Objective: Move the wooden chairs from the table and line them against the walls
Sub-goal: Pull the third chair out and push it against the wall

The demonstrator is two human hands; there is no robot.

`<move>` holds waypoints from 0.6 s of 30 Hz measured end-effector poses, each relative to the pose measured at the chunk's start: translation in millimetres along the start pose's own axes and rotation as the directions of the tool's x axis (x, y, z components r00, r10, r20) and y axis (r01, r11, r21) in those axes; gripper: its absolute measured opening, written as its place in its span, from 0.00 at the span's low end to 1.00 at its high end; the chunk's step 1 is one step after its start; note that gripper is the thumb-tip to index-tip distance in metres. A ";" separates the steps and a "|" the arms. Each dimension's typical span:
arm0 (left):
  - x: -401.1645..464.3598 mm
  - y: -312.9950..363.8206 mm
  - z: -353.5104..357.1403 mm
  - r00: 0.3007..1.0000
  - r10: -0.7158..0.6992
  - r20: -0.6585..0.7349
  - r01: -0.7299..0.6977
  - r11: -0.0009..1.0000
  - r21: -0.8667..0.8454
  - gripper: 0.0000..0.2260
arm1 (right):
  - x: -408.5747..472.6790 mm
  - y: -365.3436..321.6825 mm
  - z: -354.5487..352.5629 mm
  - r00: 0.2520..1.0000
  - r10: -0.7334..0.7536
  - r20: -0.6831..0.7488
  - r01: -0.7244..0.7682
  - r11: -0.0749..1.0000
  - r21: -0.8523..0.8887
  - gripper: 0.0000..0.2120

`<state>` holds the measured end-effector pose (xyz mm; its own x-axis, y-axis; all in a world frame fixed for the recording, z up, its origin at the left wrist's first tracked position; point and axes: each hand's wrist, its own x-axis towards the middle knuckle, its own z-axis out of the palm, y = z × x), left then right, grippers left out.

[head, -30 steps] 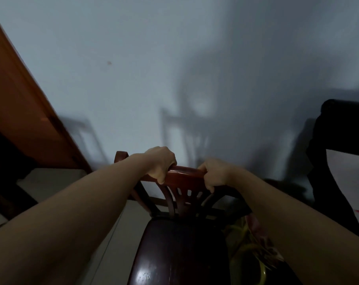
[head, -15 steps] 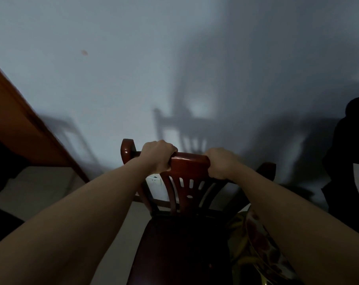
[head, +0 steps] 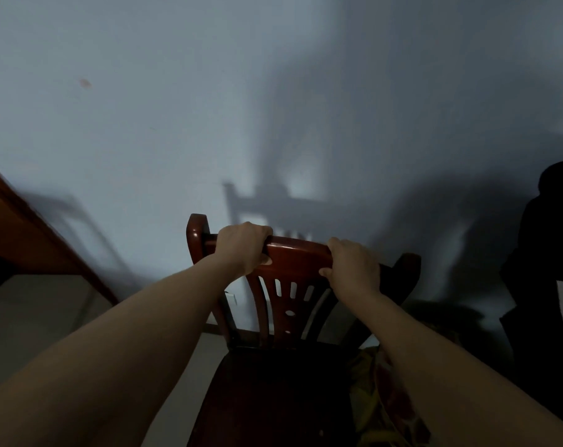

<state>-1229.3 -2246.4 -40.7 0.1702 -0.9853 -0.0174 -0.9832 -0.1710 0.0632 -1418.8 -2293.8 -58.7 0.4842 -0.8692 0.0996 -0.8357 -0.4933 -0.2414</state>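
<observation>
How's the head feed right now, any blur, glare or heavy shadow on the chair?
Head view: dim overall; the chair seat is nearly black, its top rail catches slight sheen; the chair's shadow falls on the wall; left edge shows motion blur; left hand and right hand are sharp.

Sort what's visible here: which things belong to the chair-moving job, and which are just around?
Job: wooden chair, gripped on its top rail by left hand and right hand; wall ahead.

Just around: wooden panel at left, dark object at right, patterned fabric.
</observation>
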 end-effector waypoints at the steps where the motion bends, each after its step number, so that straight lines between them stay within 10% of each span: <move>1: 3.9 2.7 1.5 1.000 -0.001 -0.007 0.001 1.000 -0.001 0.11 | 1.7 3.3 0.7 1.000 0.005 -0.001 -0.005 1.000 0.001 0.11; 18: 46.2 0.1 29.6 0.997 -0.067 -0.046 0.068 0.997 0.022 0.15 | 42.5 15.6 26.4 0.999 0.026 0.023 -0.026 1.000 -0.008 0.10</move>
<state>-1223.4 -2291.8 -71.0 0.2387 -0.9708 0.0241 -0.9705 -0.2377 0.0397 -1404.4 -2337.6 -83.7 0.4683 -0.8806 0.0716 -0.8498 -0.4711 -0.2364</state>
